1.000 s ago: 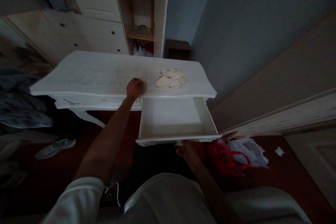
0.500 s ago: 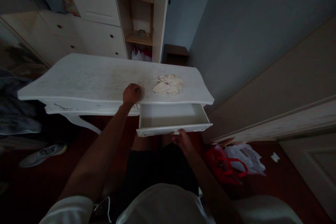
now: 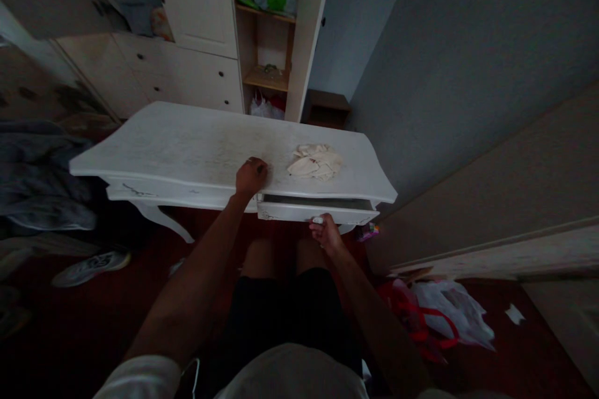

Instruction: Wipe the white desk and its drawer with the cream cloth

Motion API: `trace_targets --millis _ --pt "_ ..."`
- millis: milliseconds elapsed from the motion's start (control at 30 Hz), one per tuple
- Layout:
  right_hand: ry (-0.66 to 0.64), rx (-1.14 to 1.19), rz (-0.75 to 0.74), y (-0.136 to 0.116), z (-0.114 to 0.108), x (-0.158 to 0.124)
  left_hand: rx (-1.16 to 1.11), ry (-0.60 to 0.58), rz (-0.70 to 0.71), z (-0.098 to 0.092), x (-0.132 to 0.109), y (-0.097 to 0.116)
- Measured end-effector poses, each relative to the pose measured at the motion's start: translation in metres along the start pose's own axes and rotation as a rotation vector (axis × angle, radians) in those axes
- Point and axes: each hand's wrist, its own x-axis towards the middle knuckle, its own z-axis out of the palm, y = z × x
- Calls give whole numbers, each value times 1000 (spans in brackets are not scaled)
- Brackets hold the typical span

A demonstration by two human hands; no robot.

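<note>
A white table (image 3: 196,146) with a smudged top stands in front of me. Its drawer (image 3: 299,211) is pulled out a little, leaving a narrow gap below the tabletop. My right hand (image 3: 326,234) has its fingers closed on the white drawer knob (image 3: 317,220). Curled into a fist, my left hand (image 3: 251,176) rests on the front edge of the tabletop, left of the drawer; I see nothing in it. A crumpled cream cloth (image 3: 317,162) lies on the tabletop to the right of that fist.
Behind the table stands a white cabinet (image 3: 196,3) with an open door and bags on its shelves. Grey clothing (image 3: 42,174) is piled at left, above a shoe (image 3: 91,268). A red bag (image 3: 421,318) and white plastic bag (image 3: 453,312) lie on the floor at right.
The drawer has slid most of the way in, away from me, with my right hand on its knob. My left fist stays on the table edge. The view has shifted slightly.
</note>
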Motion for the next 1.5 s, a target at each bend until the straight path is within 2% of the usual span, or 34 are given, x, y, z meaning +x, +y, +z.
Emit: trace_targets --millis 333,600,700,833,900,967,1033,1167,1233,1300,1333,1400,1500 --pt "20 4 41 -24 18 37 -13 3 -13 1 -2 0" --pt "24 -33 0 -26 20 52 -9 3 -16 2 -3 1" --pt "5 -67 -12 -27 20 52 -4 -1 -14 1 -4 1" --pt "-37 -154 93 -36 15 42 -3 -6 -23 1 -3 0" --pt "-8 -248 129 -43 8 33 -9 -5 -27 0 -3 1" --pt "20 -362 96 -52 -4 22 -16 -3 -34 0 -3 3" --pt "25 -474 -18 -65 -18 14 -11 0 -52 -1 -3 5" --pt "40 -572 -399 -112 -48 11 15 4 -76 1 -3 7" --pt "120 -613 -565 -143 -61 19 28 11 -75 1 -3 7" --pt "280 -712 -685 -174 -74 33 35 14 -70 2 -4 6" --pt "364 -793 -711 -187 -80 41 35 13 -65 1 -3 6" --pt "522 -987 -671 -208 -93 57 32 5 -54 1 -4 4" --pt "605 -1192 -581 -221 -103 75 29 13 -49 2 -4 2"
